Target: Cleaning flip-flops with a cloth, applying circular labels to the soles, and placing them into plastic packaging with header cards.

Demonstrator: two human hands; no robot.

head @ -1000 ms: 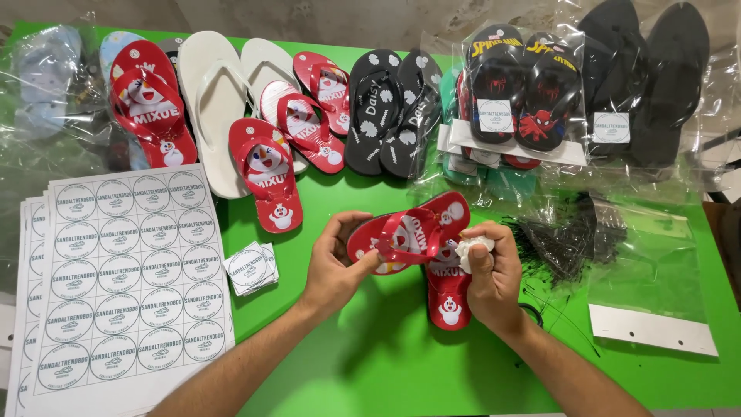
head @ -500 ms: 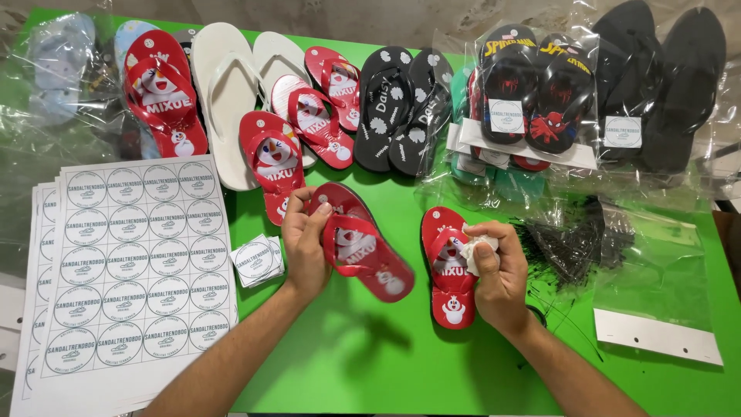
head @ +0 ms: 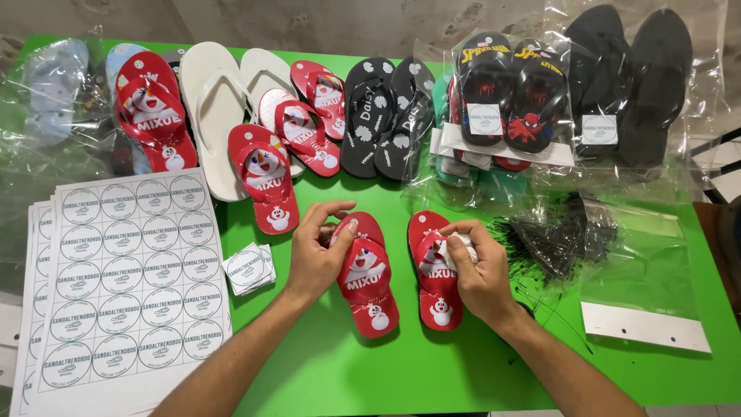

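— What do your hands hold at the green table (head: 401, 371)?

— Your left hand (head: 315, 259) curls its fingers round the top of one red flip-flop (head: 366, 276), which lies flat on the table just before you. Your right hand (head: 480, 272) rests on its twin, the second red flip-flop (head: 434, 272), fingers pinched on a small white sticker (head: 461, 241).

— And around them?

— Sticker sheets (head: 123, 278) lie at your left, a small stack of cut stickers (head: 248, 268) beside your left hand, black plastic ties (head: 556, 239) at your right.

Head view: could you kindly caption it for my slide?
Two hands, left hand and right hand, rest on red sandals on a green table.
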